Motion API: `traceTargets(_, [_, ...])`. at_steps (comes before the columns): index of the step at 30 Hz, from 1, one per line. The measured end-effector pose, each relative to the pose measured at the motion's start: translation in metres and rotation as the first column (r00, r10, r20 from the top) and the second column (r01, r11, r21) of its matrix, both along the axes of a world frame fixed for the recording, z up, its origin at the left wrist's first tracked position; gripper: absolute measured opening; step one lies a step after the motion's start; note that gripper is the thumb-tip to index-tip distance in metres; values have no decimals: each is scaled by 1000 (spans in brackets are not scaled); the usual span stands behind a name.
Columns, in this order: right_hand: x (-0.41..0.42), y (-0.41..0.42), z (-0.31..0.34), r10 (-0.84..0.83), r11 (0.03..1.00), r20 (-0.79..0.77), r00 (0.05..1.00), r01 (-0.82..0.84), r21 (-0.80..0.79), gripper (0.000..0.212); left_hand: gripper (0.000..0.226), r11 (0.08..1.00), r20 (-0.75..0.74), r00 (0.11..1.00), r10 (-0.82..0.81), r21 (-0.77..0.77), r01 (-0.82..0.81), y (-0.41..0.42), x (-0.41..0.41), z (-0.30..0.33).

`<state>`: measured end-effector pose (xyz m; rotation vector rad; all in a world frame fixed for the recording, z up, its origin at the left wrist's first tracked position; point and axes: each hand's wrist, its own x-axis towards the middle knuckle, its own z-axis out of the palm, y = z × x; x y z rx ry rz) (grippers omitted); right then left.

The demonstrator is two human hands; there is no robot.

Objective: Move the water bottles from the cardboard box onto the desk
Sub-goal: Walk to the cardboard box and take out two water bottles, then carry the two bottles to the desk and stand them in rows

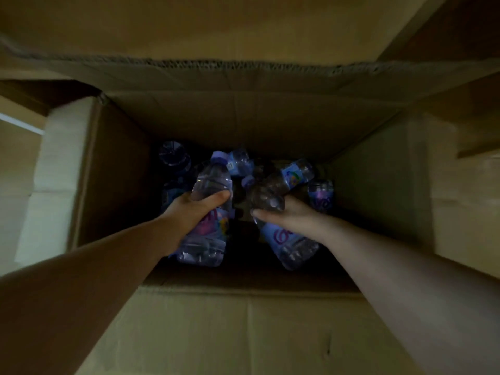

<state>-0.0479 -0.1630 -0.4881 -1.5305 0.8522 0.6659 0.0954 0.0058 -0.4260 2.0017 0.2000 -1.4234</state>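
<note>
There is only one camera, and it sits on the person's head and looks almost straight down into an open cardboard box (113, 169). It is close, so the box fills nearly the whole frame, with its flaps spread to every edge and its dark bottom in the middle. Two arms come in from the lower left and lower right corners and reach down toward the middle of the frame.

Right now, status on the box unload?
Left hand grips one water bottle, right hand grips another. Both inside cardboard box. More bottles beneath. Nothing blocking the lift; desk not in view.
</note>
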Motion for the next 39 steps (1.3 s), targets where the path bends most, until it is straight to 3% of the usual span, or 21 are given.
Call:
traceTargets(3, [-3, 13, 39, -264, 964, 54, 963, 262, 51, 29, 71, 997, 36, 997, 70, 15, -70, 3, -8, 29])
traceTargets(4, [-3, 17, 51, -337, 941, 56, 940, 334, 63, 21, 75, 996, 45, 996, 82, 20, -83, 4, -11, 40])
traceTargets(5, [-3, 21, 64, -400, 915, 37, 916, 396, 77, 22, 78, 995, 52, 994, 93, 27, -94, 6, -13, 51])
traceTargets(9, [2, 31, 116, -532, 825, -79, 843, 537, 177, 61, 75, 990, 48, 990, 135, 20, -136, 13, -19, 93])
traceTargets(13, [10, 40, 163, -476, 865, -101, 873, 486, 126, 73, 66, 988, 5, 989, 150, -21, -150, 22, -15, 139])
traceTargets(17, [18, 51, 198, -383, 921, 9, 924, 381, 84, 57, 57, 981, 91, 978, 190, -48, -186, 35, -18, 176])
traceTargets(19, [21, 59, 214, -368, 929, 43, 929, 365, 67, 52, 66, 971, 146, 960, 239, -13, -240, 42, -20, 190])
traceTargets(24, [27, 85, 256, -372, 925, 88, 924, 377, -43, 66, 78, 908, 162, 894, 418, -46, -417, 62, -34, 225])
traceTargets(29, [28, 115, 312, -345, 897, 178, 922, 379, -225, 59, 69, 814, 287, 767, 574, -100, -572, 87, -57, 270])
traceTargets(33, [33, 146, 370, -249, 892, 227, 942, 314, -324, 58, 56, 716, 437, 602, 668, -160, -679, 112, -80, 317])
traceTargets(39, [33, 211, 443, -61, 915, 310, 949, 178, -363, 56, 55, 538, 459, 402, 792, -216, -815, 173, -101, 383])
